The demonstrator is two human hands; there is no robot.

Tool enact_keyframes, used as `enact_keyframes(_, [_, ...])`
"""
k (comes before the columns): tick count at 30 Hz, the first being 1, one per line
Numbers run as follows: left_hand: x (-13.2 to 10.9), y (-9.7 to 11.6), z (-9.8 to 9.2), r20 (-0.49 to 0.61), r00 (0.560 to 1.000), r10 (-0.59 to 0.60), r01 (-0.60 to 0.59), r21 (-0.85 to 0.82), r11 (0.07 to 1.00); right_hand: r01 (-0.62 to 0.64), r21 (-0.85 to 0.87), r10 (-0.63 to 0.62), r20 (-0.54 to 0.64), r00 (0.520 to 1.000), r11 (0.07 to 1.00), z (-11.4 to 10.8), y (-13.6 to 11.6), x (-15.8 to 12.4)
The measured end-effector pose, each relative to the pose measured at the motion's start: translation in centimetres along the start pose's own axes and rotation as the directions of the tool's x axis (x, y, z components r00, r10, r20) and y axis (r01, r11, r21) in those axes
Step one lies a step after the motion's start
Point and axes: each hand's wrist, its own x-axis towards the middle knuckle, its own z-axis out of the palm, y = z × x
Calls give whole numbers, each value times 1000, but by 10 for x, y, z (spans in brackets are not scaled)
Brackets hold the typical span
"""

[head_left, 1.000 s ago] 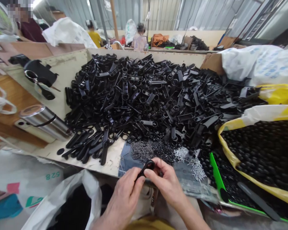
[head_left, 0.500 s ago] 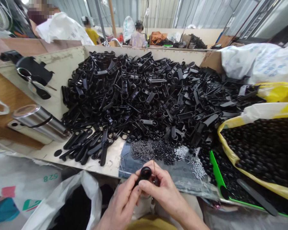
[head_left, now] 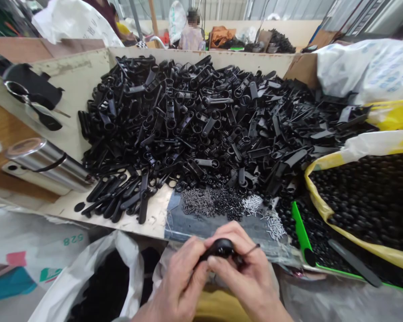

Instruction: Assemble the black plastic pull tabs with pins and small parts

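Both hands meet low in the middle of the head view around a black plastic part (head_left: 222,245) with a rounded, ring-like end. My left hand (head_left: 180,273) pinches its left side between thumb and fingers. Fingers of my right hand (head_left: 246,270) are closed on the rounded end. A thin dark rod (head_left: 254,248) sticks out beside the right fingers; what it belongs to is hidden. Just beyond the hands lie small brown pieces (head_left: 197,202), small black pieces (head_left: 227,203) and silvery pins (head_left: 274,224) on a dark grey sheet (head_left: 184,226).
A big heap of black plastic parts (head_left: 201,120) fills the bench. Longer black pieces (head_left: 121,197) lie at front left, near a steel flask (head_left: 50,161). To the right stand a green-edged tray (head_left: 298,228) and a yellow-rimmed sack (head_left: 317,201). A white sack (head_left: 134,268) hangs below left.
Both hands have moved slightly right with the black part, which has turned from upright to more level. The thin rod has tipped from upright to pointing right. The camera view has tilted slightly down.
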Motion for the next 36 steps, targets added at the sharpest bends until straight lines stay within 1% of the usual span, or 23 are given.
enact_keyframes(1, [4,3,-3,61,998,8,-7,-8,1000,33,-3,-33,5,999,999,-3,-1,-1])
enact_keyframes(2, [8,5,-5,97,995,6,-6,-5,1000,60,0,-60,7,998,998,-5,-1,-1])
enact_keyframes(3, [12,6,-7,103,995,4,-5,15,1000,73,6,-73,0,997,997,-6,0,0])
enact_keyframes(4, [16,6,-9,74,997,9,-12,47,999,75,13,-75,-12,997,997,-7,2,1])
enact_keyframes(6, [22,3,-10,28,997,68,-70,112,991,63,34,-62,-27,998,997,-7,7,4])
enact_keyframes(8, [23,-3,-10,77,990,122,-133,159,978,11,70,-10,-21,1000,997,-6,10,7])
enact_keyframes(10, [21,-10,-9,150,980,130,-159,206,965,-63,99,62,14,998,993,-4,14,10])
enact_keyframes(11, [20,-15,-9,165,979,119,-157,238,958,-97,107,95,29,995,989,-3,16,10])
enact_keyframes(14, [16,-28,-8,118,988,104,-136,314,939,-145,117,142,32,989,983,3,24,14])
enact_keyframes(16, [15,-35,-7,70,996,54,-73,306,949,-141,109,141,7,990,984,6,29,16])
enact_keyframes(18, [16,-39,-7,61,997,-44,29,230,973,-125,84,126,-9,992,989,6,31,18])
enact_keyframes(20, [17,-37,-9,103,986,-129,121,82,989,-121,65,121,7,993,990,2,30,17])
enact_keyframes(22, [16,-29,-13,168,975,-147,159,-62,985,-139,56,136,52,989,989,-3,26,16])
enact_keyframes(23, [16,-24,-14,195,971,-138,158,-90,983,-146,53,141,79,987,988,-6,24,14])
enact_keyframes(24, [16,-20,-16,215,969,-125,143,-72,987,-147,49,141,103,985,988,-8,23,13])
enact_keyframes(26, [14,-12,-16,230,968,-101,84,82,993,-139,35,133,152,980,990,-9,23,9])
enact_keyframes(28, [12,-10,-13,220,971,-97,45,233,972,-139,15,134,188,973,990,-8,26,4])
enact_keyframes(29, [10,-10,-11,208,973,-101,42,268,963,-144,2,141,196,970,990,-7,28,2])
enact_keyframes(32, [5,-14,-5,161,981,-109,64,262,963,-155,-20,156,181,971,988,-3,31,-5])
enact_keyframes(34, [1,-13,-3,140,984,-113,74,253,965,-160,4,158,153,976,987,0,30,-9])
enact_keyframes(36, [0,-10,-2,132,981,-141,106,243,964,-185,39,178,132,975,982,3,29,-12])
